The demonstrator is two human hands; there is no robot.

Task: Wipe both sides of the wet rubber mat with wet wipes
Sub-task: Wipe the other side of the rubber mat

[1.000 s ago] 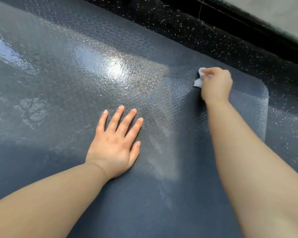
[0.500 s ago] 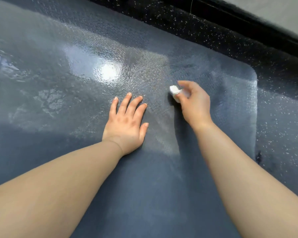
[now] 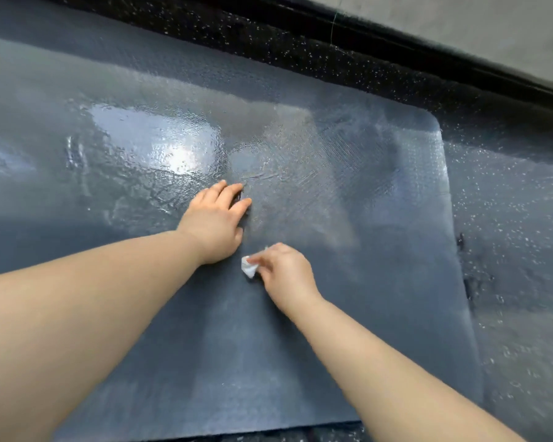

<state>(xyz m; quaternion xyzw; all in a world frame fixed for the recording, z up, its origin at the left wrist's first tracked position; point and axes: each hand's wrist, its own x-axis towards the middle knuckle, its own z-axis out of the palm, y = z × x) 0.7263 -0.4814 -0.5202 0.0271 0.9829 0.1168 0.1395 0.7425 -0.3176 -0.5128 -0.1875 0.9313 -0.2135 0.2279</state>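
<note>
At frame centre, the left hand (image 3: pixel 216 223) presses flat, fingers extended, on the wet rubber mat (image 3: pixel 380 218); just below, the right hand (image 3: pixel 284 274) pinches a white wet wipe (image 3: pixel 249 269).

The rubber mat (image 3: pixel 364 314) runs out of frame at 9 o'clock, so that end is unseen, and its underside lies hidden against the floor (image 3: pixel 508 250). Most of the wet wipe (image 3: pixel 249 268) is buried under the curled fingers of the right hand (image 3: pixel 284 275); only a white corner shows at the hand's 9 o'clock. That hand's fingertips are blurred. Both forearms are cut off, the left at 8 o'clock, the right at 5 o'clock. A dark mark (image 3: pixel 460 242) on the floor at 3 o'clock is too small to identify.
</note>
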